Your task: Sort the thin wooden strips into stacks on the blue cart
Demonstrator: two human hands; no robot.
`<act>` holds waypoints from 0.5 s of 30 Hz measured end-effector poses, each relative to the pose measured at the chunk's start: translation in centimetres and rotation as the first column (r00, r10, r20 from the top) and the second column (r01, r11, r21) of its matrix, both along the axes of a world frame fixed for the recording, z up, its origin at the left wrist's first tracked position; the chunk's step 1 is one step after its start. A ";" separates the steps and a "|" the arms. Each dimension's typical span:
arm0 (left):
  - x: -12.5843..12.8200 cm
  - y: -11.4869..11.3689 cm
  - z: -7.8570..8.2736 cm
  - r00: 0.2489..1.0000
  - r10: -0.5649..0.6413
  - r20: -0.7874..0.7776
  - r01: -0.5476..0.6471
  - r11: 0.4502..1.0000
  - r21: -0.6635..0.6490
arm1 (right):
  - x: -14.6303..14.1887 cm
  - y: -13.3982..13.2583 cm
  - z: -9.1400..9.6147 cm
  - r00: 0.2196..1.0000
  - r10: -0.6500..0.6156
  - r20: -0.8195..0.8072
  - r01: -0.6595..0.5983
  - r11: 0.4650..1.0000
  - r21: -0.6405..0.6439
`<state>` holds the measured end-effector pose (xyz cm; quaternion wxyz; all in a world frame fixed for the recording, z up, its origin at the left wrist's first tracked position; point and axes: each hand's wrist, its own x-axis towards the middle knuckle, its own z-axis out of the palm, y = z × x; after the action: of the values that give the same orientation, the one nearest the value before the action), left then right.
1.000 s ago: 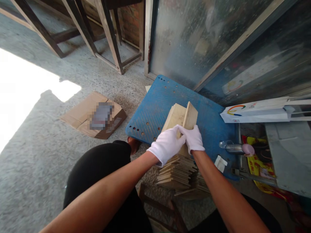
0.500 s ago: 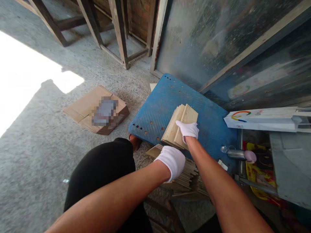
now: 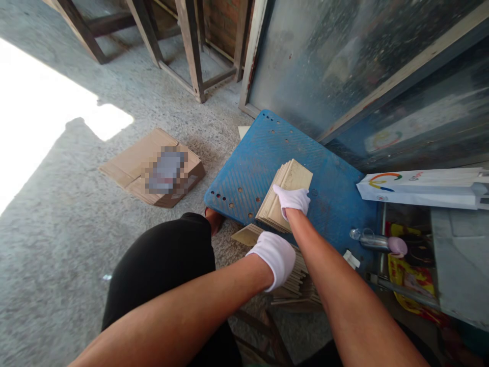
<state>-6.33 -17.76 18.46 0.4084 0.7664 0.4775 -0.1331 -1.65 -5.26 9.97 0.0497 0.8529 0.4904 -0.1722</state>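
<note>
Hands gloved: right hand (image 3: 293, 199) flat on slats (image 3: 287, 193); left hand (image 3: 275, 257) on pile (image 3: 296, 278).

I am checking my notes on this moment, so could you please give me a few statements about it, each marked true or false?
1. The left hand and right hand both wear white gloves. True.
2. The right hand rests on a stack of wooden boards lying on the blue panel. True.
3. The left hand is on the cardboard box. False: it is on the lower pile of boards near the person, and the box lies apart on the floor.
4. The bottle stands upright. False: it lies on its side by the panel's right edge.
</note>
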 end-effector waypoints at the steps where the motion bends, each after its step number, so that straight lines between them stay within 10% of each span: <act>1: 0.0 0.0 0.1 1.000 -0.006 0.001 0.006 1.000 -0.007 | 0.0 0.0 -0.1 1.000 0.005 0.003 -0.005 1.000 -0.001; 15: 1.6 -1.8 0.4 0.993 -0.114 -0.001 0.113 0.987 -0.116 | 7.1 -3.1 -2.0 0.942 0.128 -0.312 0.013 0.911 0.412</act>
<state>-4.75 -19.52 18.84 0.4419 0.7670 0.4263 -0.1865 5.41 -8.32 7.93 -0.2075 0.7880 0.5419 -0.2056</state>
